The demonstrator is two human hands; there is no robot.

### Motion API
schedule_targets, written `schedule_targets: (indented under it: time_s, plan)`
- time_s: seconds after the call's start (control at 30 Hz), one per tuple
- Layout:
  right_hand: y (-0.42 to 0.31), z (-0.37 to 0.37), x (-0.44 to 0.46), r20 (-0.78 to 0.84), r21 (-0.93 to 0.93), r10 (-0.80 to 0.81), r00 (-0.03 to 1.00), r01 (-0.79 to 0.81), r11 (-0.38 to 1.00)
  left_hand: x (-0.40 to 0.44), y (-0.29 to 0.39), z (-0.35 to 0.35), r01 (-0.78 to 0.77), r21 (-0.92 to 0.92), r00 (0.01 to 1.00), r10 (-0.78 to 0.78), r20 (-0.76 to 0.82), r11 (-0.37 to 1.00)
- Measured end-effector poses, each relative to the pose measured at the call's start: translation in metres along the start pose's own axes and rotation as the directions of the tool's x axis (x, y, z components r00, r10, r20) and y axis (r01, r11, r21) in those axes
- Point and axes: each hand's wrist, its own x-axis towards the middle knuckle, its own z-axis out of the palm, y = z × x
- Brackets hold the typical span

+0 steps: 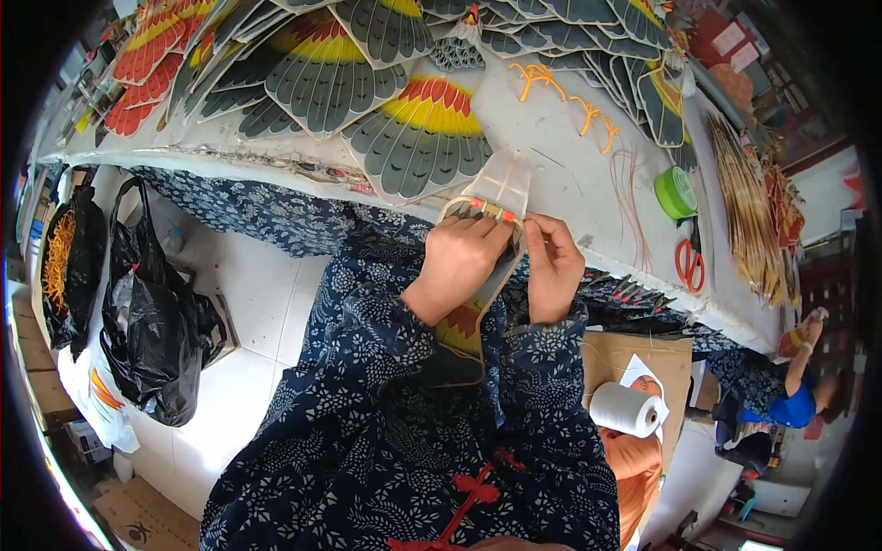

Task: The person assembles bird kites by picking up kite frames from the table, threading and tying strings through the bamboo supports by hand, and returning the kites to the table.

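A painted bird kite [462, 331] with a thin pale frame stands tilted between my lap and the table edge. Its pale, translucent end [502, 184] rests over the table's rim, and small orange-red bits show where it meets the painted part. My left hand [464, 262] is closed over the kite's upper part, fingers curled around the frame. At the frame's right edge, my right hand [554, 268] pinches thumb and forefinger together. Whatever lies between those fingertips is too small to make out.
Painted fan-shaped kite pieces [418, 138] cover the table [542, 119]. To the right are orange cords [588, 115], green tape [677, 193], red scissors [689, 264] and bamboo sticks [740, 211]. A white thread spool [627, 409] stands below; black bags [152, 303] hang left. Another person [781, 390] is far right.
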Motion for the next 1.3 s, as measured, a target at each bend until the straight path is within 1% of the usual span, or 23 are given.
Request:
schedule_targets:
  time_s: [0.1, 0.2, 0.23, 0.3, 0.33, 0.37, 0.47, 0.5, 0.57, 0.63, 0.7, 0.73, 0.77, 0.87, 0.9, 1.0, 1.03, 1.13, 1.17, 1.2, 1.23, 1.27, 1.3]
  plan:
    - [0.0, 0.002, 0.0, -0.014, -0.026, -0.027, 1.0, 0.026, 0.999, 0.0, -0.001, -0.001, -0.014, -0.041, 1.0, 0.014, -0.006, 0.999]
    - [-0.003, 0.002, 0.001, -0.042, -0.072, -0.073, 0.996, 0.069, 0.995, -0.005, 0.006, -0.009, 0.151, -0.311, 0.988, -0.156, 0.006, 0.938]
    - [-0.003, 0.001, 0.0, -0.056, -0.144, -0.119, 0.991, 0.11, 0.984, -0.005, 0.009, -0.013, 0.147, -0.313, 0.989, -0.151, 0.013, 0.938]
    - [-0.007, 0.001, -0.001, -0.062, -0.286, -0.211, 0.975, 0.185, 0.94, -0.007, 0.013, -0.026, 0.376, -0.526, 0.926, -0.337, 0.173, 0.763]
    - [-0.016, 0.003, -0.004, -0.063, -0.284, -0.213, 0.975, 0.187, 0.94, -0.007, 0.012, -0.03, 0.478, -0.602, 0.875, -0.407, 0.262, 0.64]
    - [-0.031, 0.005, -0.011, -0.081, -0.299, -0.221, 0.972, 0.187, 0.936, -0.007, 0.009, -0.032, 0.476, -0.601, 0.876, -0.409, 0.257, 0.642]
    - [-0.05, 0.011, -0.027, -0.117, -0.333, -0.23, 0.966, 0.18, 0.926, -0.009, 0.005, -0.037, 0.588, -0.478, 0.809, -0.455, 0.373, 0.653]
    - [-0.046, 0.012, -0.029, -0.07, -0.296, -0.134, 0.988, 0.108, 0.949, -0.01, 0.005, -0.037, 0.586, -0.48, 0.81, -0.452, 0.374, 0.653]
    - [-0.041, 0.012, -0.031, 0.034, -0.233, 0.053, 0.998, -0.043, 0.971, -0.009, 0.004, -0.037, 0.552, -0.523, 0.834, -0.442, 0.331, 0.65]
    - [-0.039, 0.013, -0.03, 0.038, -0.254, 0.024, 0.999, -0.013, 0.967, -0.01, 0.004, -0.037, 0.535, -0.542, 0.844, -0.44, 0.307, 0.648]
    - [-0.039, 0.015, -0.03, 0.051, -0.294, -0.028, 0.998, 0.042, 0.955, -0.012, 0.002, -0.036, 0.464, -0.514, 0.885, -0.398, 0.24, 0.721]
    - [-0.038, 0.015, -0.029, 0.051, -0.296, -0.029, 0.998, 0.043, 0.954, -0.012, 0.002, -0.035, 0.425, -0.499, 0.905, -0.373, 0.207, 0.755]
    - [-0.036, 0.016, -0.029, 0.057, -0.292, -0.028, 0.998, 0.043, 0.955, -0.012, 0.001, -0.034, 0.424, -0.5, 0.905, -0.373, 0.205, 0.755]
    - [-0.035, 0.018, -0.027, 0.071, -0.283, -0.027, 0.997, 0.046, 0.958, -0.013, -0.004, -0.034, 0.286, -0.435, 0.958, -0.254, 0.131, 0.854]
    - [-0.036, 0.018, -0.027, 0.072, -0.284, -0.012, 0.997, 0.032, 0.958, -0.014, -0.005, -0.033, 0.287, -0.435, 0.958, -0.256, 0.129, 0.854]
    - [-0.038, 0.019, -0.027, 0.073, -0.286, 0.021, 0.997, 0.001, 0.958, -0.015, -0.008, -0.033, 0.152, -0.389, 0.988, -0.141, 0.056, 0.908]
    - [-0.039, 0.019, -0.027, 0.073, -0.308, 0.034, 0.997, -0.009, 0.951, -0.014, -0.008, -0.033, 0.153, -0.389, 0.988, -0.142, 0.056, 0.908]
    - [-0.038, 0.018, -0.029, 0.07, -0.351, 0.061, 0.996, -0.032, 0.936, -0.012, -0.003, -0.032, 0.126, -0.459, 0.981, -0.18, -0.074, 0.88]
    - [-0.036, 0.016, -0.03, 0.052, -0.266, 0.086, 0.995, -0.07, 0.961, -0.012, -0.001, -0.036, 0.125, -0.459, 0.981, -0.178, -0.074, 0.879]
    - [-0.033, 0.015, -0.031, 0.037, -0.179, 0.112, 0.993, -0.104, 0.978, -0.015, 0.001, -0.042, 0.28, -0.491, 0.958, -0.277, 0.082, 0.825]
    - [-0.031, 0.014, -0.032, 0.026, -0.089, 0.14, 0.99, -0.137, 0.987, -0.017, 0.002, -0.049, 0.433, -0.494, 0.902, -0.361, 0.238, 0.754]
    - [-0.029, 0.014, -0.034, 0.028, -0.088, 0.138, 0.99, -0.135, 0.987, -0.019, 0.001, -0.054, 0.577, -0.47, 0.815, -0.43, 0.389, 0.668]
    - [-0.028, 0.013, -0.037, 0.047, -0.016, 0.108, 0.993, -0.107, 0.994, -0.02, -0.003, -0.055, 0.577, -0.469, 0.815, -0.431, 0.387, 0.669]
